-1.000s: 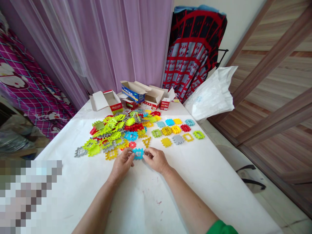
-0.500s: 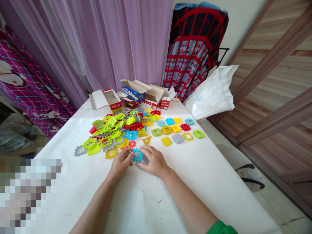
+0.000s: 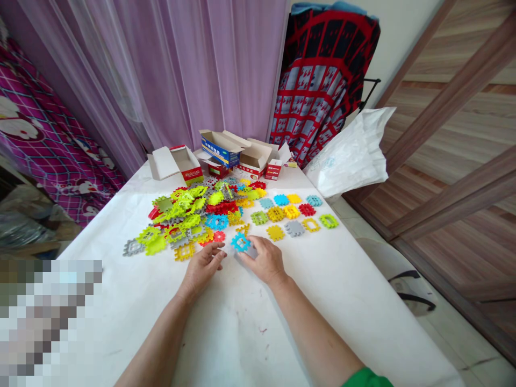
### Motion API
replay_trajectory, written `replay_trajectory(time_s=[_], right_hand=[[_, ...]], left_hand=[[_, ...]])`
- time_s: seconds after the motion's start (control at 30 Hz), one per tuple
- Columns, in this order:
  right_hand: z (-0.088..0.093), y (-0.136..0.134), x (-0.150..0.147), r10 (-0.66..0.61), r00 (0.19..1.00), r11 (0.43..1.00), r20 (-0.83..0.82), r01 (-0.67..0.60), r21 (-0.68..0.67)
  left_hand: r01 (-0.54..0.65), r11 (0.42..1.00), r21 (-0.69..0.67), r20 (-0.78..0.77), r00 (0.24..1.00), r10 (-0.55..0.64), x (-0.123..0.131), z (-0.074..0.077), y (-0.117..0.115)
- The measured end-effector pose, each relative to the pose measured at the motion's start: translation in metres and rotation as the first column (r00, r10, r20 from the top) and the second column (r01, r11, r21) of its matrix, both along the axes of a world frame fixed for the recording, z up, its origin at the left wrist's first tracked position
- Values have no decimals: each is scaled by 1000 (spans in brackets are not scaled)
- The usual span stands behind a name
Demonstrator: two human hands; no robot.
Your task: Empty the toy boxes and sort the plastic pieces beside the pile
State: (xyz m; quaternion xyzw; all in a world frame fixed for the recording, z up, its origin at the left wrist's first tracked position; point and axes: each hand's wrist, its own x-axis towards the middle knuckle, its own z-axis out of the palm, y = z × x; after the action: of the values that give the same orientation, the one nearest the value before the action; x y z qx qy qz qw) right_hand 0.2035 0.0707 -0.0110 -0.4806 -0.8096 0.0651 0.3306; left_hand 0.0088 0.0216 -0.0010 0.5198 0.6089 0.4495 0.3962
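While I held a blue toothed piece (image 3: pixel 241 242) before me, it was over the white desk (image 3: pixel 226 333), and I could not tell whether it touched the surface. The fingers of my right hand (image 3: pixel 266 260) were closed on its right edge, with the thumb placed low beside it. My left hand (image 3: pixel 203 266) was near, on the other side; its fingers were open, loosely curved and apart from the piece. Just behind the blue one lay a yellow triangular piece (image 3: pixel 243 229), which was partly covered by it. Farther to the left there spread a large heap (image 3: pixel 183 207) of similar pieces, many of them light green, with red, grey, yellow and blue ones among them. On the right, separate pieces (image 3: pixel 294 229) of several colours lay in rough rows. Behind the heap stood some opened cardboard boxes (image 3: pixel 192 175). A white bag (image 3: pixel 350 156) was at the far right edge of the desk, and a purple curtain (image 3: pixel 226 70) hung behind the boxes.
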Motion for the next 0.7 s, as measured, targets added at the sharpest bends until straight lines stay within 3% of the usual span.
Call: replay_trajectory(time_s=[0.13, 0.23, 0.7], right_hand=[[0, 9, 15, -210, 975, 978, 76, 211, 2], [1, 12, 21, -292, 944, 954, 155, 299, -24], [5, 12, 12, -339, 904, 924, 260, 372, -90]], left_hand=[[-4, 1000, -12, -3, 1000, 4, 0, 0, -1], [-5, 1000, -25, -1, 1000, 5, 1, 2, -1], [11, 1000, -20, 15, 1000, -11, 2, 0, 0]])
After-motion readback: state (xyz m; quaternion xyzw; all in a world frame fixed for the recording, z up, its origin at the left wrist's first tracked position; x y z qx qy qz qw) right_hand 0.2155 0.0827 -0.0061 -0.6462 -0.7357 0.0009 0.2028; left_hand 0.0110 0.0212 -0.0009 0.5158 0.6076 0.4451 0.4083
